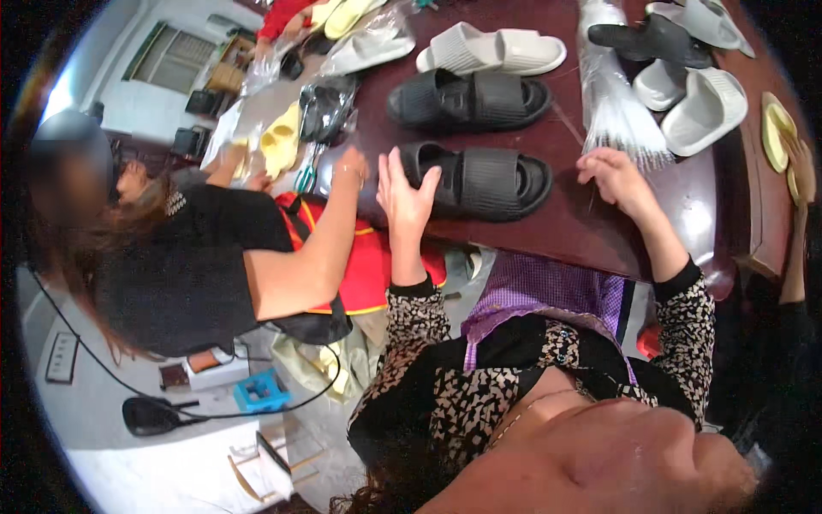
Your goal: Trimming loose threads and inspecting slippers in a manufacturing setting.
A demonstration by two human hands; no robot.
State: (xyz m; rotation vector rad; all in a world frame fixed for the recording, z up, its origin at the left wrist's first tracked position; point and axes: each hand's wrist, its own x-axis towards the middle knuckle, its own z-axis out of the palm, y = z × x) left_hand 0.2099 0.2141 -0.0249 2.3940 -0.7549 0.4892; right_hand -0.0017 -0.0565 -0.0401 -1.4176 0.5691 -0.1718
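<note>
A pair of black ribbed slippers [501,184] lies on the dark red table in front of me, one partly tucked into the other. At their left end is my left hand [406,195], fingers stretched and thumb apart, against or just beside the heel end; I cannot tell if it touches. My right hand [618,178] is to the right of the slippers, its fingers curled in a pinch. A faint thin strand seems to hang from it, too fine to name surely. Just beyond it lies a bundle of thin clear plastic strands [629,128].
Behind are another black slipper pair [469,98] and a white pair [490,50]. White slippers [706,111] and a black one [651,41] lie right. At left, a co-worker in black [184,265] reaches over the table near yellow slippers [279,139] and bagged black ones [326,110].
</note>
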